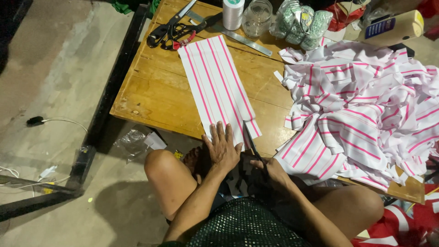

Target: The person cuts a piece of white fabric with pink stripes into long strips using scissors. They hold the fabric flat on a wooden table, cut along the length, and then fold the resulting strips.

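The left hand (222, 145) lay flat with its fingers spread, gripping nothing, pressing down the near end of a long strip of white cloth with pink stripes (217, 84). That striped strip ran from the near edge of the wooden surface (155, 87) away toward the far side, slightly slanted, with bare wood along its left side out to the surface's left edge. The right hand (270, 171) was clenched around the handles of dark scissors (253, 145), just right of the striped strip's near end; the blades pointed away from the person and sat in a cut that had already parted a narrow band from the strip's right side.

Right of the striped strip, across a gap of bare wood, a loose heap of the same striped cloth pieces (361, 105) covered the surface's right part and hung over its near edge. Beyond the strip's far end lay a second pair of scissors with black handles (171, 27), a metal ruler (238, 34), a white spool (232, 13) and a clear glass jar (257, 17). Left of the surface, past the dark frame bar (107, 98), the concrete floor (55, 82) lay open, with a black plug and cable (39, 121).
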